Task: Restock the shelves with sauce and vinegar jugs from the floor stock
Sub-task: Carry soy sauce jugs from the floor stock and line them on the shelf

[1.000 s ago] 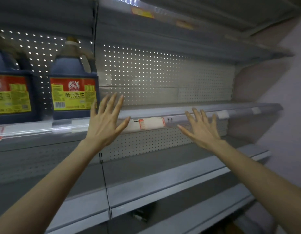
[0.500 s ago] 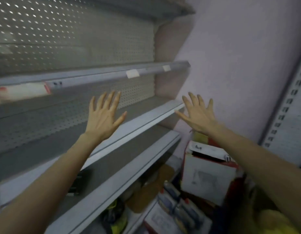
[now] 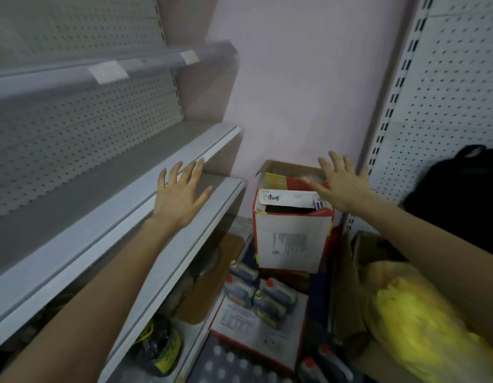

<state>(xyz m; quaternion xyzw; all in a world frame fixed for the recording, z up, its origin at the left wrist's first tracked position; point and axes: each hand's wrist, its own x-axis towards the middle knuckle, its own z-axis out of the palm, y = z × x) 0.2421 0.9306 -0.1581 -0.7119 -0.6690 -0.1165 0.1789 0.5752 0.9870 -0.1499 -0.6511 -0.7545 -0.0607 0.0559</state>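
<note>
Far left, 9 o'clock: shelves [image 3: 121, 208] run diagonally, front lips angled toward 12. Left hand [image 3: 179, 197] sits just left of centre at the lower lip, fingers spread and released, holding nothing; contact with the lip, cannot tell. Floor gap at 6 is crowded: sauce jugs [image 3: 277, 294] with red caps lie below an open carton [image 3: 292, 239], well apart from both hands. Right hand [image 3: 342, 181] at 3, palm down above the carton's top, fingers splayed, empty. Pegboard panel [image 3: 447, 78] at 2, yellow bag [image 3: 422, 322] at 4.
</note>
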